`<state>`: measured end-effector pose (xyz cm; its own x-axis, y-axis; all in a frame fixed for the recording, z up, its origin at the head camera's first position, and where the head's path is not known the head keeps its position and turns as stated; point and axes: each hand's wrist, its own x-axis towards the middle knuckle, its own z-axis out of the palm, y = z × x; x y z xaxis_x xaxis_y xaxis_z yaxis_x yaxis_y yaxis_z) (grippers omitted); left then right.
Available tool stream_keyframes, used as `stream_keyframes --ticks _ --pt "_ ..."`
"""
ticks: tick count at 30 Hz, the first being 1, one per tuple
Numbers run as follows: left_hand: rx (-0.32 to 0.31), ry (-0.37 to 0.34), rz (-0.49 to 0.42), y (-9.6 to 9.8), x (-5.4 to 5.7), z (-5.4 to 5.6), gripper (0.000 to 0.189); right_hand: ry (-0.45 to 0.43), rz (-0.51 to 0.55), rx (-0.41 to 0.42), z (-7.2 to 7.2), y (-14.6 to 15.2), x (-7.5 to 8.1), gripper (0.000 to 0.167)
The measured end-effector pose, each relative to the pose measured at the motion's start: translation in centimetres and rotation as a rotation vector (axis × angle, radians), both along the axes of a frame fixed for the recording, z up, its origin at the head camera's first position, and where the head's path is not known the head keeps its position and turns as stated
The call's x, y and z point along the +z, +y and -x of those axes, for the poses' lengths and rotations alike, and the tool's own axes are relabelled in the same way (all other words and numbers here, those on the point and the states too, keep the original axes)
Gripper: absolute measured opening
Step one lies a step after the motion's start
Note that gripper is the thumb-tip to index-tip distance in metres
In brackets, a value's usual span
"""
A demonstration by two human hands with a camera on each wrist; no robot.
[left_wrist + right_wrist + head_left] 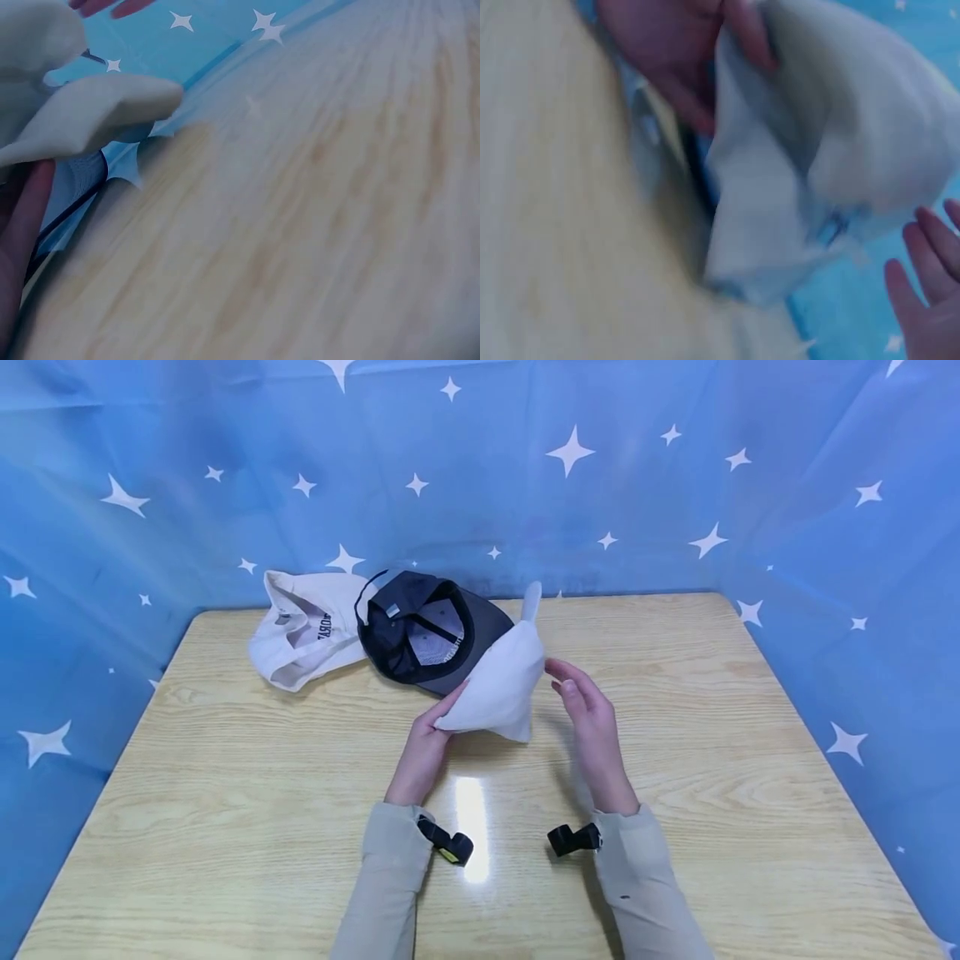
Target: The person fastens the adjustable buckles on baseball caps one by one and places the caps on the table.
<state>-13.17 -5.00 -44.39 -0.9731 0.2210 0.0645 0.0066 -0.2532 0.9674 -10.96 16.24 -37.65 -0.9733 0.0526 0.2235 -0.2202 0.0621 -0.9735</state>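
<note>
A white fabric hat (501,681) is held up over the table, tilted, with a narrow strip sticking up at its top. My left hand (422,760) pinches its lower left edge, thumb and fingers on either side of the cloth in the right wrist view. Close to the hat's right side is my right hand (597,735), its fingers extended and slightly bent, gripping nothing; whether a fingertip touches the cloth I cannot tell. A small dark mark (834,227) shows blurred on the fabric.
Behind the held hat, a dark baseball cap (397,652) lies upturned, its lining showing. It adjoins another white hat (318,589) with dark lettering at the back left. The wooden table (247,810) meets a blue star-printed curtain (480,468) at its back and sides.
</note>
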Motion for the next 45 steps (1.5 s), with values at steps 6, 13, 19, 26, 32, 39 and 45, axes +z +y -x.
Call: stream_keyframes --ticks 6,13,19,26,32,39,45 --pt "-0.110 0.011 0.063 -0.1 1.5 -0.8 0.055 -0.038 0.088 0.021 0.2 -1.3 0.1 0.045" --pt "-0.169 0.044 0.077 -0.2 2.1 -1.1 0.054 -0.052 0.127 -0.089 0.3 -1.3 -0.1 0.043" --pt "-0.176 0.079 0.044 -0.2 2.2 -1.0 0.059 -0.041 0.324 -0.102 0.3 -1.3 0.1 0.038" --pt "-0.151 0.055 -0.113 0.0 2.0 -0.5 0.073 -0.033 0.600 -0.102 -0.3 -1.4 1.0 0.038" --pt "-0.112 -0.046 -0.206 0.1 1.0 -0.2 0.062 -0.008 0.752 -0.002 -0.5 -1.0 1.7 0.038" --pt "-0.193 -0.004 -0.310 0.0 0.3 0.1 0.068 -0.065 0.965 0.123 0.0 0.0 1.2 0.034" --pt "-0.213 0.043 -0.433 -0.2 0.1 0.2 0.074 -0.166 0.998 0.061 0.8 1.2 -0.5 0.045"
